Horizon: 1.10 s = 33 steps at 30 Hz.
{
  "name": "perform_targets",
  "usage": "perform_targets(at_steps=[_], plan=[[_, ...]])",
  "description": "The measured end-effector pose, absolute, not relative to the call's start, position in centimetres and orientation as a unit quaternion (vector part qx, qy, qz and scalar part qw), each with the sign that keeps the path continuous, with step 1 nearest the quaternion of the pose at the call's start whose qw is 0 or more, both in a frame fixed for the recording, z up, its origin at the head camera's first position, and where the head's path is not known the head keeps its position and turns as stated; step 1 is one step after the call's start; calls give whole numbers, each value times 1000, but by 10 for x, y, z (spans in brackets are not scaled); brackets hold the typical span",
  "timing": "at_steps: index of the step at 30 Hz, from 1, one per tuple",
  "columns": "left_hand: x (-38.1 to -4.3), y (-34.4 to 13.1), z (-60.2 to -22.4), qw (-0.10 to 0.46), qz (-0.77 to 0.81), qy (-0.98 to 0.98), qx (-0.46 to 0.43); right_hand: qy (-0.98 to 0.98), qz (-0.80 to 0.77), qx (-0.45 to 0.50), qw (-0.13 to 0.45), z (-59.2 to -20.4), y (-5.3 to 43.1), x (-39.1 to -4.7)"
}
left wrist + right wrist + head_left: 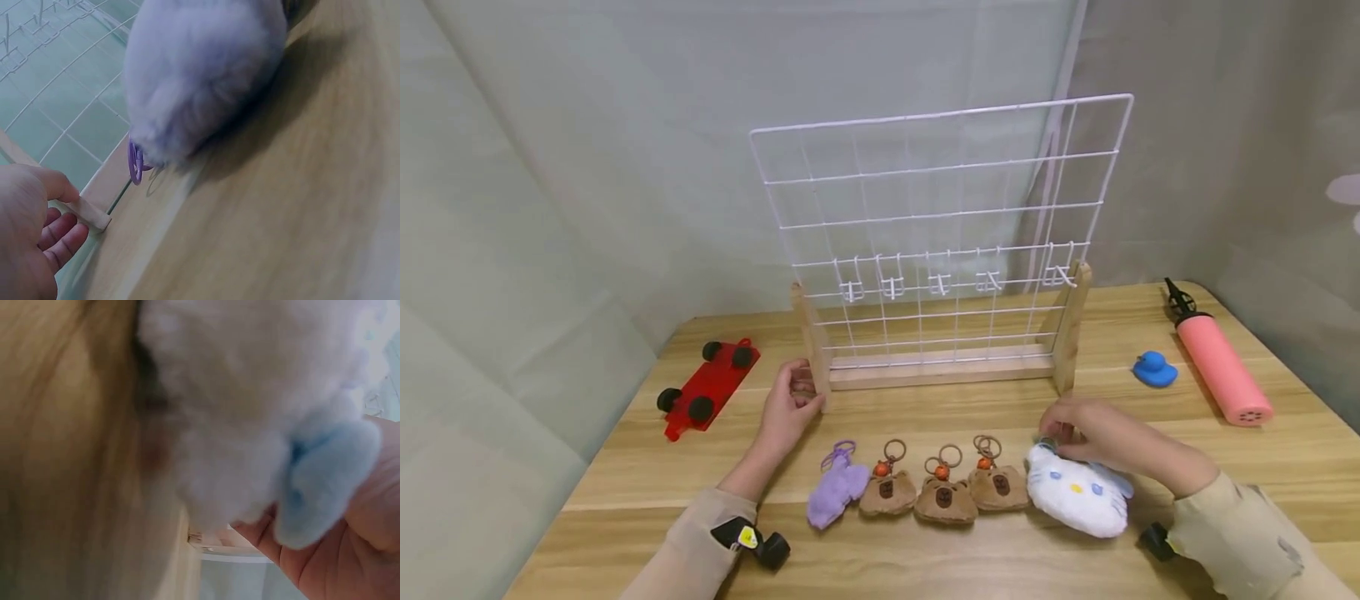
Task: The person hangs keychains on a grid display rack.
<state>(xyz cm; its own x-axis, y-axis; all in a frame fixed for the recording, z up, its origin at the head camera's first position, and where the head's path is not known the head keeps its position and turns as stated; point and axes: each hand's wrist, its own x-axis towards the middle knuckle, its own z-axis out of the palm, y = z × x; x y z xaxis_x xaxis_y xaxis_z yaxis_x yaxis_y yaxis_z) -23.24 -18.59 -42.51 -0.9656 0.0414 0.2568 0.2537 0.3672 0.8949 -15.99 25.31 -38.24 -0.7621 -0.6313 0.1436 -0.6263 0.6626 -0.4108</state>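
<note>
Pinching the white keychain (1077,497) by its top, the right hand (1097,429) is holding it in front of the grid rack's (940,377) right end. The left hand (788,410) is gripping the rack's left support (814,350); brown keychains (946,505) are lying in front.

cat plush (1077,493): white, blue eyes, yellow nose, light blue bow (328,487)
leftmost plush (837,493): pale purple, deeper purple ring (133,164)
bear plushes (946,506): brown, darker muzzles, orange beads (942,472)
grid (913,217) and hooks (892,288): white
rack stand (942,374): pale wood tone
toy car (718,383): red, black wheels (701,408)
duck (1154,370): blue
pump (1223,369): pink, black nozzle (1182,302)
bench (940,571): yellowish brown, streaked wood grain
sleeves (1240,533): beige
curtain (887,58): pale grey-green
</note>
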Motion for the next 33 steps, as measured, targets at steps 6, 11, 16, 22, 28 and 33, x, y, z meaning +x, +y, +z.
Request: perform_targets(at_steps=[6,11,16,22,28,33], plan=[[-235,-183,-424,98,-552,-822,-101,911,-223,-346,12,-387,254,-161],[-236,-184,-424,94,-541,-831,-88,911,-212,-355,2,-390,253,-162],[-237,-186,-425,92,-539,-833,-86,914,-206,-350,-2,-392,251,-162],[-235,-186,-425,104,-535,-833,-94,914,-224,-337,10,-394,250,-163],[-233,-187,-427,104,-534,-835,-87,909,-259,-327,25,-395,250,-163],[-233,-186,-429,104,-534,-835,-83,907,-275,-316,39,-393,252,-162]])
